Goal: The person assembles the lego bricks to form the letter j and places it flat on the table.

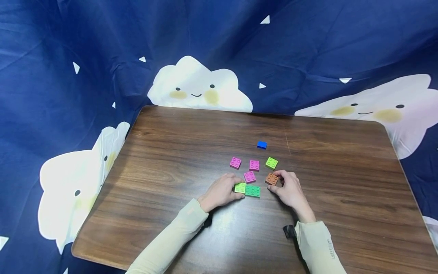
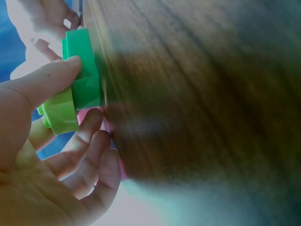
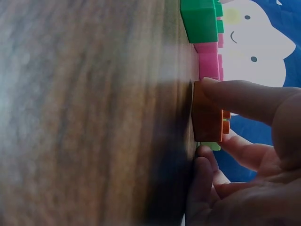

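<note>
My left hand (image 1: 222, 191) pinches a small lime toy brick (image 1: 240, 188) between thumb and fingers. This lime brick sits at the left end of a longer green brick (image 1: 253, 191), standing higher off the table than it in the left wrist view (image 2: 61, 110). The thumb tip also lies against the side of the green brick (image 2: 87, 70). On the right, my right hand (image 1: 290, 190) grips an orange-brown brick (image 1: 272, 179), thumb on its near side, fingers behind; its studs face up. In the right wrist view the orange-brown brick (image 3: 208, 113) rests at the tabletop.
Three pink bricks (image 1: 235, 163) lie just beyond the hands, one close behind the green brick. A second lime brick (image 1: 272, 163) sits behind the orange-brown one, and a blue brick (image 1: 262, 145) farther back. The wooden table (image 1: 191, 133) meets a blue cloud-printed curtain (image 1: 287, 45).
</note>
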Tool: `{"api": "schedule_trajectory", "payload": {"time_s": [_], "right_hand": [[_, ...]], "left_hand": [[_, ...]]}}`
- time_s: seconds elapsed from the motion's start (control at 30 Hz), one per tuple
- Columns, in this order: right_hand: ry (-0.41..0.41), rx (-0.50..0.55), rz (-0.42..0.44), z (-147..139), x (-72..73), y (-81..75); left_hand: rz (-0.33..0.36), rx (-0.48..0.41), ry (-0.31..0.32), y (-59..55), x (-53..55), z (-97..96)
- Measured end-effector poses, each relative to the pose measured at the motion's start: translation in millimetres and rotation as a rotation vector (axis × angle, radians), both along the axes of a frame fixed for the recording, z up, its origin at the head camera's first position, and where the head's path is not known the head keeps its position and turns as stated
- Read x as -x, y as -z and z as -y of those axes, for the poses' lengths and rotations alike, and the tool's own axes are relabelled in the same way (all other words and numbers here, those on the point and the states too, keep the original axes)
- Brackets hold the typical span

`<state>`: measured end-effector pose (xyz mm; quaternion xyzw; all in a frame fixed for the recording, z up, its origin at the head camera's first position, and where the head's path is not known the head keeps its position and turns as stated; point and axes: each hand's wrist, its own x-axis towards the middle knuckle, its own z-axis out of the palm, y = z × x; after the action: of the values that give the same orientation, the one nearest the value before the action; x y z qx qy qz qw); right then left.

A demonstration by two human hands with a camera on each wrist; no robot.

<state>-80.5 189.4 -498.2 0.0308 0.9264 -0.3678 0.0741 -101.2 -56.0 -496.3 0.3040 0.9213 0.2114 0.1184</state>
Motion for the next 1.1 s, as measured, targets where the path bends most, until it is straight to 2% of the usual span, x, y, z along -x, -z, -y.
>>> {"api": "schedule_trajectory", "payload": {"time_s": [1.1], "right_hand": [[0.010, -0.003, -0.035, -10.5, -0.2, 1.8]], "left_hand": [[-0.001, -0.003, -0.004, 0.0, -0.6, -0.2]]}}
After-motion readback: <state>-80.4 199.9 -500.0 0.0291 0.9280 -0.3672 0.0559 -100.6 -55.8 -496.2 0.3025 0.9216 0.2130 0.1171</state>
